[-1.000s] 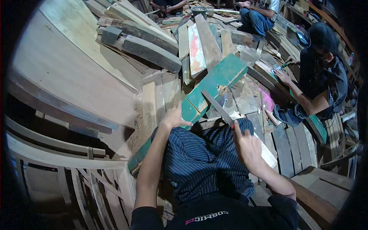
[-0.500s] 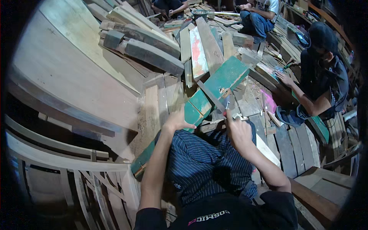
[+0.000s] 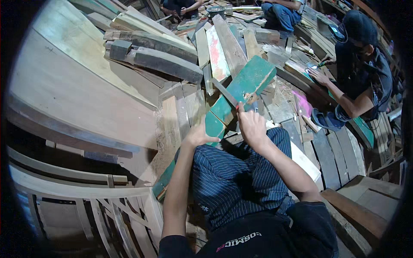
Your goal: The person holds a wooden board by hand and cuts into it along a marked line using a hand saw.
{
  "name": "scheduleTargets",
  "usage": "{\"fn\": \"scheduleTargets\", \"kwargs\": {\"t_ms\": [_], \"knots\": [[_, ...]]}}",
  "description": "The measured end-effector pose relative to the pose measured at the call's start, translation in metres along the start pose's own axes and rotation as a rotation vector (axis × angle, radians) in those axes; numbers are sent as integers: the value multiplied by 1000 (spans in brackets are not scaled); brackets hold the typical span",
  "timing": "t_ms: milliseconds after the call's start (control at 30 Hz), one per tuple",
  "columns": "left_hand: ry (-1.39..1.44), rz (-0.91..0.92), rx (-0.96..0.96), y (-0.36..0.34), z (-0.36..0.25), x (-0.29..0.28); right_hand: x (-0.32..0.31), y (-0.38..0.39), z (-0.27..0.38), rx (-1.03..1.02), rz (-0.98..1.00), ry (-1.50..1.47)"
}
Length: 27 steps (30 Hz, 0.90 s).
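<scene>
A green-painted plank (image 3: 253,79) slants up and away to the right in front of my knees, with bare wood showing at a damaged patch and a dark line across it. My left hand (image 3: 197,135) grips its near part, thumb stretched across the top and fingers over the left edge. Closed around a small red handle, my right hand (image 3: 251,125) holds what looks like a hand saw (image 3: 224,92). Its flat, narrow blade lies across the plank, pointing away to the left. The fingers hide most of the handle.
Stacked timber (image 3: 167,62) lies at the far left, beside a large pale wooden panel (image 3: 81,81). A slatted frame (image 3: 86,193) stands at the lower left. At the right a co-worker (image 3: 357,73) sits over another board. Two other people sit at the back.
My right hand and the saw have moved away and to the left along the blade's line. My left hand keeps its grip on the plank. The whole view has shifted slightly.
</scene>
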<state>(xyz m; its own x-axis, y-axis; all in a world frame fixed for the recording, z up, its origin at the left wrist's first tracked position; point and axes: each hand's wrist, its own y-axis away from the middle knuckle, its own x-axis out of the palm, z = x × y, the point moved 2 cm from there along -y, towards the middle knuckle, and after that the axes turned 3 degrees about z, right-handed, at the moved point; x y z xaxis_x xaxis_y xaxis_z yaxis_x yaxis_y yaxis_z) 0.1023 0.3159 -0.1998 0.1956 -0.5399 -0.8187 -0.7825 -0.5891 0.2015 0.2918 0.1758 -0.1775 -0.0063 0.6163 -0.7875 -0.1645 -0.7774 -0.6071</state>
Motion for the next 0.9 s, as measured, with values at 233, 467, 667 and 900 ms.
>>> {"fn": "scheduleTargets", "kwargs": {"t_ms": [233,467,667,900], "knots": [[-85,15,-156,6,1,-2,-112,73,2,151,518,-5],[-84,21,-146,0,4,4,-71,32,-2,222,395,-86],[35,-9,-43,4,11,5,-43,-3,-2,136,282,-32],[-63,-79,-38,2,17,12,-106,53,-13,180,423,2]]}}
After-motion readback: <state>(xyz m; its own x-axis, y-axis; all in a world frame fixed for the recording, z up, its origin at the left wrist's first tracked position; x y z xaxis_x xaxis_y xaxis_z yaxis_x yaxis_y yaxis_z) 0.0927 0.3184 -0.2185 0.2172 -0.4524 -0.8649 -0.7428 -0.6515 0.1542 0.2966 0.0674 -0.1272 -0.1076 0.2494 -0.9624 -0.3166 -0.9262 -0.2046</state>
